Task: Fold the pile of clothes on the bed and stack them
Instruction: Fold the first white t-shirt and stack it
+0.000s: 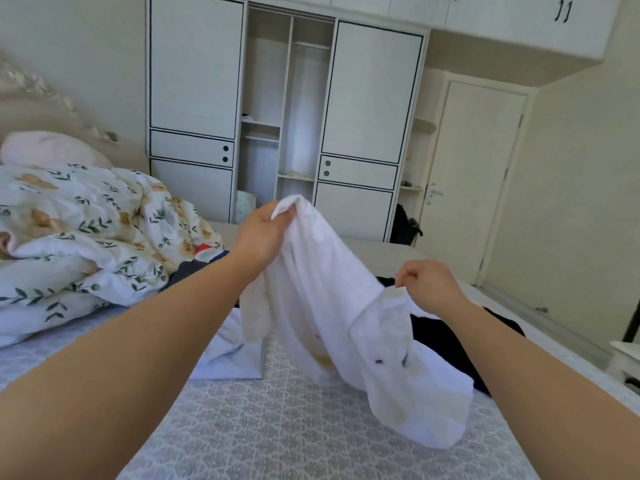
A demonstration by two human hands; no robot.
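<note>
A white garment (332, 306) hangs lifted above the bed (277, 427), its lower end trailing on the patterned sheet. My left hand (263, 233) grips a bunched top edge, raised high. My right hand (429, 285) pinches another edge, lower and to the right. Under the garment lies a dark garment (446, 337), partly hidden. A pale folded piece (232, 355) sits on the sheet behind my left forearm. More dark and red-striped clothes (204, 258) peek out by the duvet.
A rumpled floral duvet (86, 233) and a pink pillow (48, 150) fill the bed's left side. A white wardrobe (284, 109) stands beyond the bed, its middle section open. A door (478, 174) is at the right, and a white stand's corner (627, 358) sits by the bed edge.
</note>
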